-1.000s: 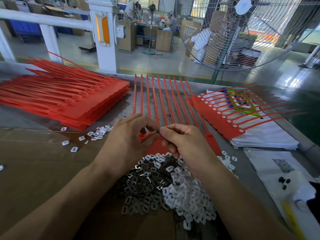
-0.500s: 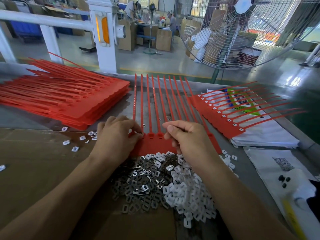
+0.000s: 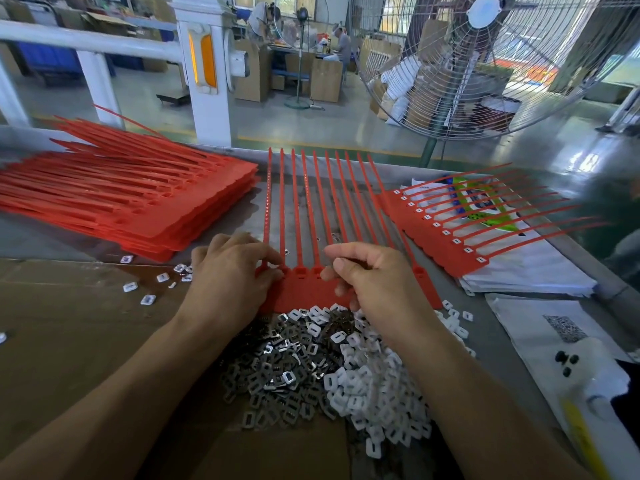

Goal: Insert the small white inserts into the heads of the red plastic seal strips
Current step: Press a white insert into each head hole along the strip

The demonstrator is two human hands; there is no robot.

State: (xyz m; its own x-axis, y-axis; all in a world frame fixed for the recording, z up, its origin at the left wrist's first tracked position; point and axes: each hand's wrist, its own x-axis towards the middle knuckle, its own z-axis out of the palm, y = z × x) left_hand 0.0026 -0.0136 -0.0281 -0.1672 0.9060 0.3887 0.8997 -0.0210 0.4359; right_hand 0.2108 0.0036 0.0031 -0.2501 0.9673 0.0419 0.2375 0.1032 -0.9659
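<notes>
Directly ahead of both hands, a red sheet of joined seal strips is laid flat on the grey table, its thin tails running away from the person and its row of boxy heads set along the near edge. The left hand is pressed down at the leftmost heads, fingers curled, and the strip appears to be pinned or pinched there; whether an insert is held beneath the fingertips cannot be told. The right hand is poised over the heads further right, fingers bent inward, thumb near forefinger; what is pinched, if anything, is hidden. Just behind the wrists, a loose heap is spread: glossy white inserts with rectangular holes to the right, dull grey metal clips to the left. The open sockets are judged nearest the right hand. A finished sheet lies to the right, a thick unfilled stack to the left.
</notes>
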